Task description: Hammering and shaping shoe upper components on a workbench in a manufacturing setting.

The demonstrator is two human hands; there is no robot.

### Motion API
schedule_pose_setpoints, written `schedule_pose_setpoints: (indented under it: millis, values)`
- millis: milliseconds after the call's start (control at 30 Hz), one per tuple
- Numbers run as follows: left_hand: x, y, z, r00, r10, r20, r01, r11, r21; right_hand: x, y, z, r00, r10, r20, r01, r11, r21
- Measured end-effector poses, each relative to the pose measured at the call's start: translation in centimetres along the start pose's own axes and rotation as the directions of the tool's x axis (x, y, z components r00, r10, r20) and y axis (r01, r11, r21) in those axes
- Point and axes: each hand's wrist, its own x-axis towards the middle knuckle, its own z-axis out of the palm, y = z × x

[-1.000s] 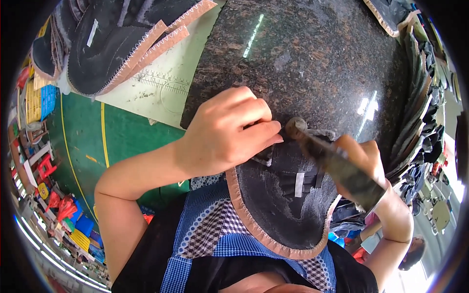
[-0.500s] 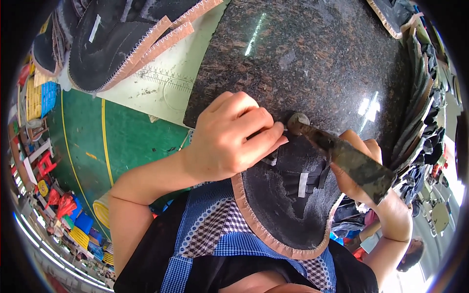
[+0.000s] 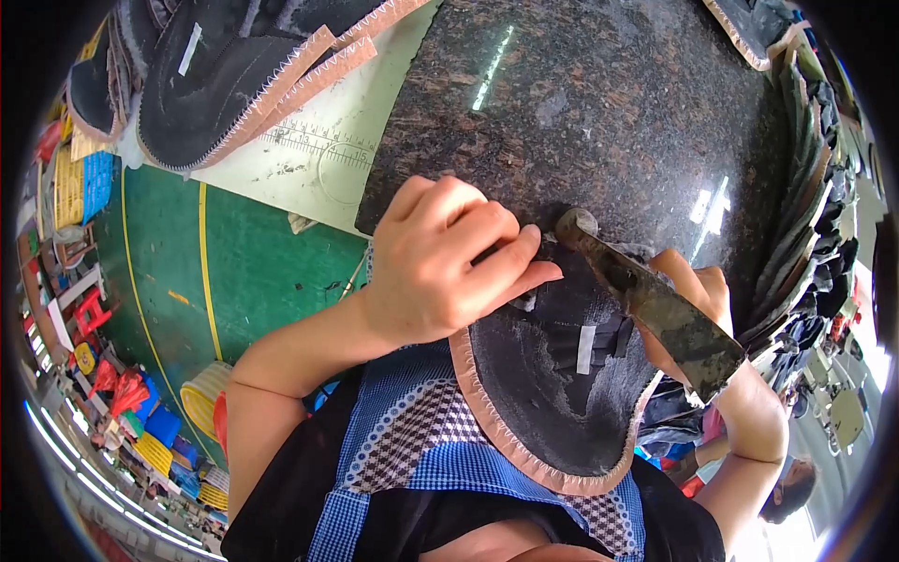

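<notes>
My left hand (image 3: 448,264) presses down on a black shoe upper piece (image 3: 554,393) with a pinkish zigzag edge, which lies at the near edge of a dark polished stone slab (image 3: 599,122). My right hand (image 3: 695,302) grips a worn hammer (image 3: 655,304), its round metal head resting on the piece just beside my left fingertips. The piece hangs partly over my blue checked apron.
A stack of similar black pieces with pink trim (image 3: 234,66) lies at the upper left on a pale cutting mat (image 3: 323,155). More dark pieces are stacked along the right side (image 3: 805,215). A green floor (image 3: 253,272) with coloured crates (image 3: 80,183) lies to the left.
The hammer head has stayed close to my left fingertips on the piece, shifting slightly between frames. My left hand keeps holding the piece down.
</notes>
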Motion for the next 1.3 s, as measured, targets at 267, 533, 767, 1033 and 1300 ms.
schedule_pose_setpoints:
  millis: [267, 533, 767, 1033, 1300]
  values:
    - [-0.9, 1.4, 1.3, 0.989, -0.138, -0.061, 0.136, 0.990, -0.035, 0.5, -0.1, 0.3, 0.998, 0.034, -0.044, -0.026, 0.985, 0.170]
    - [-0.4, 1.6, 0.7, 0.998, -0.057, 0.027, 0.058, 0.997, -0.042, 1.0, -0.9, -1.4, 0.996, -0.085, -0.039, 0.088, 0.993, 0.080]
    - [-0.2, 0.5, 0.1, 0.995, 0.037, 0.088, -0.039, 0.999, 0.019, 0.2, -1.0, 0.0, 0.990, -0.068, -0.126, 0.079, 0.993, 0.090]
    - [2.1, 2.2, -0.5, 0.967, 0.043, 0.250, 0.029, 0.960, -0.278, -4.2, 3.5, 1.8, 0.506, 0.726, -0.466, 0.075, 0.501, 0.862]
    - [20.3, -0.3, 1.7, 0.938, 0.096, 0.333, 0.162, 0.729, -0.666, -7.4, 4.7, 4.7, 0.444, 0.814, -0.374, 0.232, 0.299, 0.926]
